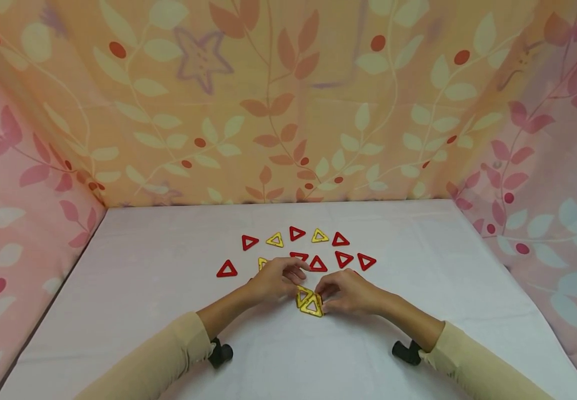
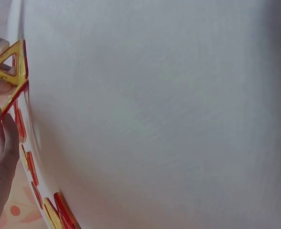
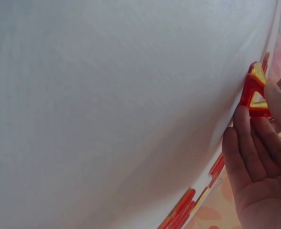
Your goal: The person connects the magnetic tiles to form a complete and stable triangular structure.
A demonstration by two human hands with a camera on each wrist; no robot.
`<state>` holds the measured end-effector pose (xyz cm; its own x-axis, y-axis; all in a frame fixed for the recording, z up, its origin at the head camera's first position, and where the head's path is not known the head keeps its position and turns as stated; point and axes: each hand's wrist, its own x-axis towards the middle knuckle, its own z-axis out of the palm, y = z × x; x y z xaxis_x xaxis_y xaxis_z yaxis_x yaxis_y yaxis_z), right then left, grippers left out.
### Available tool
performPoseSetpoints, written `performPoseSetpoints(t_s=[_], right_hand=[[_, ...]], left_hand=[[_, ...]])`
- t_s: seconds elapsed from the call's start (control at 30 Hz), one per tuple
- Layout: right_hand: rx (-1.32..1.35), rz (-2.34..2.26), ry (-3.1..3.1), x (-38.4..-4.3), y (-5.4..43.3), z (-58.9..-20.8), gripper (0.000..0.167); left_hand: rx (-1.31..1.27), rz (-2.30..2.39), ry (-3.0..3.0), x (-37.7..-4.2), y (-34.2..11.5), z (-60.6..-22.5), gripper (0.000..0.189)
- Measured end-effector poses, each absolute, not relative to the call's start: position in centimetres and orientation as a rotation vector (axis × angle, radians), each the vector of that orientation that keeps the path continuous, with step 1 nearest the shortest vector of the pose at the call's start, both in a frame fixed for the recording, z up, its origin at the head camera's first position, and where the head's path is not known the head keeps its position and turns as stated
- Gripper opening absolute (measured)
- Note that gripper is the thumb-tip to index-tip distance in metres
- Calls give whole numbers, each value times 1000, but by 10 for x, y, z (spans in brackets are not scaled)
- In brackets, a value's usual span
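Note:
Two yellow triangle tiles with hollow centres meet edge to edge between the hands; the nearer yellow tile [image 1: 311,314] stands tilted up. A red triangle tile [image 3: 248,90] adjoins the yellow ones on the right side. My left hand [image 1: 274,279] pinches the left yellow tile [image 1: 299,300] between thumb and fingers; its edge looks red and yellow in the left wrist view. On the other side, my right hand [image 1: 350,293] holds the red tile, thumb on its face and fingers below. Fingers partly hide how the tiles join.
Several loose triangle tiles lie flat beyond the hands, among them a red tile [image 1: 227,269] at left, a yellow tile [image 1: 320,240] at the back and a red tile [image 1: 366,261] at right. Patterned curtains [image 1: 288,139] border the white table [image 1: 133,266].

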<state>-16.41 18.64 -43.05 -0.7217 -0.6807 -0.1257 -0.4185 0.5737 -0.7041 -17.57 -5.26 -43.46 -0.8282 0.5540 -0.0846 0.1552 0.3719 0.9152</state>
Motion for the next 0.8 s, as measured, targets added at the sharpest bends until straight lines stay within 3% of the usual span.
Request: performPoseSetpoints(t_s=[0.8], right_hand=[[-926,-1030,2365,-166,187,-433,23]], left_hand=[[613,1472,2151,-167,-45,-435,38]])
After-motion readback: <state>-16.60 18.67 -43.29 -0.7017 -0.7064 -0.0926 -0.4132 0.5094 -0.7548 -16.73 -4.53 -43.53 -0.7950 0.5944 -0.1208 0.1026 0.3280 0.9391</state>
